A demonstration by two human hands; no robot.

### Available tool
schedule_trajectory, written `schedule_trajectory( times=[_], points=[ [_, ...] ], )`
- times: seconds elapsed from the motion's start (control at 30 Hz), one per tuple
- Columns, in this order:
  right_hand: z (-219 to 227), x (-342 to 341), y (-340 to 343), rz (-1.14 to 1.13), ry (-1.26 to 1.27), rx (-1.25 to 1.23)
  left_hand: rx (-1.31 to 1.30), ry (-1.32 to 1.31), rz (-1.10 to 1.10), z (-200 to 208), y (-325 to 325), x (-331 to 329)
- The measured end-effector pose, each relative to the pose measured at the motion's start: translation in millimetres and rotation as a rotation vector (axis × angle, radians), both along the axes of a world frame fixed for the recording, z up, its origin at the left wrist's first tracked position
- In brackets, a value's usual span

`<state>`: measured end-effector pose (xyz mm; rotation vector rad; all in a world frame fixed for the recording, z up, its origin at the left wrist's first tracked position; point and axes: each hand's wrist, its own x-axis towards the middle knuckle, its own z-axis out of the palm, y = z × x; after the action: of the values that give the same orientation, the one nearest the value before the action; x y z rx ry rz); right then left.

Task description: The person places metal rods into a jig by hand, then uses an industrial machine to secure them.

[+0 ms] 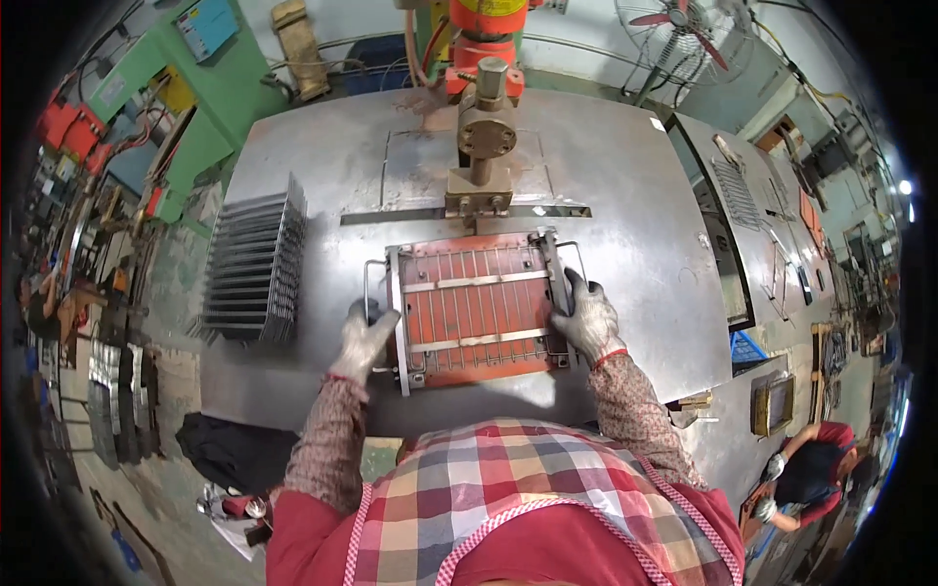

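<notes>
Fingers (pixel 574 284) are curled round the wire handles (pixel 366 286), left hand (pixel 363 339) and right hand (pixel 592 322) facing each other, seemingly so the load stays balanced! Between them, mid-tabletop (pixel 640 264), sits the metal frame (pixel 396 303), near the body and just below the machine head (pixel 484 135). Thin rods run crosswise to two strips (pixel 476 281) above a red plate (pixel 424 317), probably kept evenly spaced there. Off left, stacked racks (pixel 256 264) stand apart, presumably leaving elbow room.
</notes>
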<state>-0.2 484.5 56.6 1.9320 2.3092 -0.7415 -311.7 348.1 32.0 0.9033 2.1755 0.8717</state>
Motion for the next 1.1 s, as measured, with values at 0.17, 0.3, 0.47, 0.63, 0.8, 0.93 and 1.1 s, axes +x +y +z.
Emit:
schedule_trajectory(
  times=[0.17,0.3,0.47,0.63,0.8,0.93,1.1],
  points=[
    [-44.6,31.3,1.6,-0.053,0.719,0.325,0.106,0.557,-0.007,12.5,59.7,11.6],
    [30.0,73.4,-13.3,-0.320,1.453,-0.058,-0.097,0.770,-0.178,-5.6,82.7,-7.0],
    [35.1,181.7,-22.1,-0.636,1.456,0.413,0.006,0.741,-0.049,-7.4,86.6,-2.8],
    [-30.6,243.9,-26.0,-0.930,1.401,0.615,-0.054,0.753,-0.057,-8.5,102.2,0.0],
    [-72.0,258.8,-33.1,-0.758,0.398,0.733,0.389,0.587,0.171,1.2,101.8,12.9],
    [-47.3,207.3,-34.0,-0.534,0.549,0.661,0.673,-0.570,0.357,20.7,81.3,42.0],
    [-98.4,152.1,-13.8,-0.244,0.792,0.489,0.258,-0.846,0.159,49.9,-9.3,82.6]
  ],
)
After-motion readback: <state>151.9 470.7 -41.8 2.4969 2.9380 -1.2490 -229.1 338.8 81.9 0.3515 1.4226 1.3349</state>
